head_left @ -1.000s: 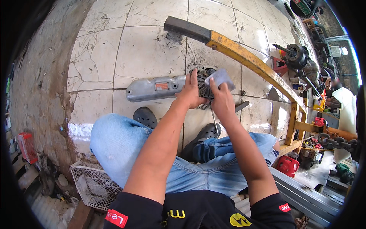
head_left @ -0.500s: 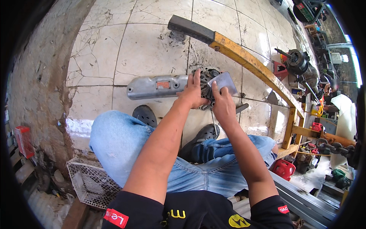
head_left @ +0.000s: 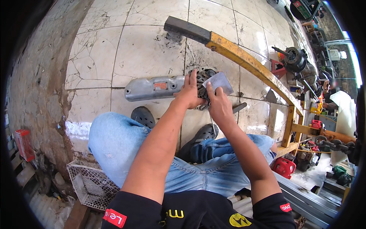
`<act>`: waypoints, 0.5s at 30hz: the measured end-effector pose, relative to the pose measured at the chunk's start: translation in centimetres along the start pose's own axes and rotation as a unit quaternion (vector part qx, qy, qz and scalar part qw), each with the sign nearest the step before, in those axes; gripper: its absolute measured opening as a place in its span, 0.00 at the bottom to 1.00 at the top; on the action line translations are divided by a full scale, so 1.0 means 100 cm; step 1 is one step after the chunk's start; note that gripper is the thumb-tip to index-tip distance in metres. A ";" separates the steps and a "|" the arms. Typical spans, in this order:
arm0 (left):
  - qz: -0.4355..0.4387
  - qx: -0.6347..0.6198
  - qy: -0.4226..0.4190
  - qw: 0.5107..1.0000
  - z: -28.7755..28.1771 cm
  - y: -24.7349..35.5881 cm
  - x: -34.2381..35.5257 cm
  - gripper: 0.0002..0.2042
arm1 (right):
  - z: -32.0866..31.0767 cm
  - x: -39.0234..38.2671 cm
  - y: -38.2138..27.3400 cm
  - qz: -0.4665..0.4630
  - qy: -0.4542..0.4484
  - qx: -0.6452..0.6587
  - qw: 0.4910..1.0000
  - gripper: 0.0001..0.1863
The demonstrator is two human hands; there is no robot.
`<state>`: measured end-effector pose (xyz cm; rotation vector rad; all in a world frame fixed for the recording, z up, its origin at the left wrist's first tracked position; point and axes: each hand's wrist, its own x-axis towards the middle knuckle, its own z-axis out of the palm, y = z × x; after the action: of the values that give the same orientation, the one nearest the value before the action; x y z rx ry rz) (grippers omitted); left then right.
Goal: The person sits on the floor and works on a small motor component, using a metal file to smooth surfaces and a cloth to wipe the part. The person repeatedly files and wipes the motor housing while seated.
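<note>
On the tiled floor in front of me lies a round metal housing (head_left: 201, 88), greasy and full of holes. My left hand (head_left: 189, 92) grips its left side, fingers spread along the edge and thumb low. In my right hand (head_left: 220, 105) is a flat grey-violet square sheet (head_left: 219, 82), which looks like sandpaper; the forefinger stretches over its near corner. The sheet covers the right part of the housing, and whether it presses on the metal is hard to see. A long silver valve cover (head_left: 143, 89) with a red label lies left of the housing, its right end behind my left hand.
A yellow steel hoist leg (head_left: 244, 57) with a black end slants across the floor beyond my hands. Right of them lies a dark flat bar (head_left: 239, 107). A white plastic crate (head_left: 91, 187) stands by my left knee. An axle-like assembly (head_left: 299, 61) sits far right.
The whole view has shifted slightly, with everything a little further left. My right hand and the sheet sit slightly lower and more left over the housing; the left hand keeps its hold.
</note>
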<state>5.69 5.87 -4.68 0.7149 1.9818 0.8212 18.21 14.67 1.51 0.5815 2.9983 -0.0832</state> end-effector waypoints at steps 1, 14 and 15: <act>-0.001 -0.005 0.001 1.000 0.001 -0.003 0.002 0.71 | 0.001 0.003 0.003 -0.003 0.008 0.002 1.000 0.35; 0.016 -0.019 0.019 1.000 0.007 -0.006 0.004 0.68 | 0.000 0.010 0.004 0.014 0.019 0.004 1.000 0.36; 0.016 -0.019 0.021 0.999 0.005 -0.006 0.004 0.68 | 0.001 0.009 0.000 0.023 0.015 0.005 1.000 0.37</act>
<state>5.86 5.98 -5.53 0.7149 1.9911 0.8968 17.42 14.96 1.35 0.6574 3.0139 -0.0880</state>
